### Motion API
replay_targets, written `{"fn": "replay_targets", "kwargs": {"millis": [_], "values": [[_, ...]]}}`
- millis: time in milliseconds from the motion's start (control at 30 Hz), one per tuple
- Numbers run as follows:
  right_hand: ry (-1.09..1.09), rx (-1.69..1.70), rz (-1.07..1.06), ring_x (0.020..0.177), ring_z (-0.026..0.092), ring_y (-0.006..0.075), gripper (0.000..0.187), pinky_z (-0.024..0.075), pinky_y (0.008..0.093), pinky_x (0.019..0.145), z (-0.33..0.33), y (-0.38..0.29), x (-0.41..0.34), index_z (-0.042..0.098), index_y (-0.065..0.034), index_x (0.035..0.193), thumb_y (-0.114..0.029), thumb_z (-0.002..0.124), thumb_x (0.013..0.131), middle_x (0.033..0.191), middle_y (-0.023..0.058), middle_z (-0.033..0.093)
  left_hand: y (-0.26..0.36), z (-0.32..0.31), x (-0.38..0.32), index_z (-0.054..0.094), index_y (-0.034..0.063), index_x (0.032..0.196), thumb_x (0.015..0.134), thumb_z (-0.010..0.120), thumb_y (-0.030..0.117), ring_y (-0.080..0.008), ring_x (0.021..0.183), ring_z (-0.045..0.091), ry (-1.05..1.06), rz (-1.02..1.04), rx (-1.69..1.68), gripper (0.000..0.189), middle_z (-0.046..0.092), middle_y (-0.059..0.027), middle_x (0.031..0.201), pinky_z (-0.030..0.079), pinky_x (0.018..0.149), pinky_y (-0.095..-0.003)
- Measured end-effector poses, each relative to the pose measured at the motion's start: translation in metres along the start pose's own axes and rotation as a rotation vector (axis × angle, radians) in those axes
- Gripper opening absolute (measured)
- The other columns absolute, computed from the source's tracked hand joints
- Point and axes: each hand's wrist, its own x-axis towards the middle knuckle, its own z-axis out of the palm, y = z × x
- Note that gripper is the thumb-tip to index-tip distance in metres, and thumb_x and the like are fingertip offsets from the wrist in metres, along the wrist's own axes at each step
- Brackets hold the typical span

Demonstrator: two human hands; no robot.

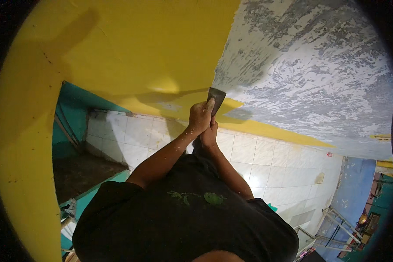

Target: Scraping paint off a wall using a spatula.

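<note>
My left hand (200, 115) grips a scraper (218, 98) with a wide, dark metal blade, its thumb laid along the blade's base. Just below, my right hand (209, 132) is closed around the scraper's lower part, which the fingers mostly hide. The blade's edge lies at or close to the wall, where yellow paint (157, 42) borders a stripped grey and white patch (301, 65). A small yellow strip remains beside the blade. Pale flecks dot my left wrist and forearm.
Below the wall spreads a white tiled floor (262, 150). A teal-sided opening (73, 104) is cut into the wall at left. At lower right stand a metal ladder or frame (342, 226) and a blue wall (355, 183).
</note>
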Motion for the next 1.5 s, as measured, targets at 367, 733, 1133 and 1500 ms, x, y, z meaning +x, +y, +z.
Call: {"fn": "replay_targets", "kwargs": {"millis": [367, 733, 1133, 1500], "values": [[-0.051, -0.095, -0.264, 0.059, 0.049, 0.0075, 0.018, 0.0384, 0.0227, 0.048, 0.009, -0.027, 0.021, 0.049, -0.0034, 0.097, -0.018, 0.048, 0.088, 0.074, 0.0014, 0.055, 0.025, 0.003, 0.016, 0.048, 0.001, 0.056, 0.087, 0.045, 0.035, -0.0292, 0.045, 0.05, 0.06, 0.218, 0.191, 0.046, 0.048, -0.0138, 0.048, 0.037, 0.046, -0.0384], [-0.048, -0.087, 0.199, 0.062, 0.05, 0.0092, 0.021, 0.0418, 0.0224, 0.051, 0.007, -0.02, -0.006, 0.046, -0.0063, 0.108, -0.013, 0.044, 0.089, 0.08, 0.0022, 0.055, 0.023, 0.001, -0.007, 0.046, 0.0028, 0.054, 0.089, 0.044, 0.033, -0.0153, 0.038, 0.047, 0.018, 0.041, 0.018, 0.046, 0.045, -0.0039, 0.042, 0.037, 0.04, -0.0304], [-0.005, -0.05, 0.006, 0.063, 0.051, 0.0085, 0.022, 0.041, 0.0239, 0.052, 0.0, -0.011, 0.007, 0.05, -0.0015, 0.103, -0.019, 0.048, 0.089, 0.077, 0.0025, 0.056, 0.009, 0.003, 0.006, 0.047, 0.0024, 0.055, 0.089, 0.045, 0.034, -0.0126, 0.038, 0.045, -0.005, 0.071, -0.033, 0.046, 0.044, -0.0028, 0.043, 0.036, 0.04, -0.0279], [0.046, -0.016, 0.031, 0.065, 0.051, 0.0084, 0.017, 0.0429, 0.0219, 0.054, 0.011, -0.017, -0.003, 0.046, -0.0059, 0.099, -0.019, 0.044, 0.09, 0.076, 0.0022, 0.055, 0.018, 0.0, -0.002, 0.047, 0.0026, 0.057, 0.09, 0.042, 0.038, -0.0148, 0.037, 0.045, -0.012, 0.028, 0.004, 0.049, 0.045, -0.0047, 0.043, 0.036, 0.039, -0.0296]]}}
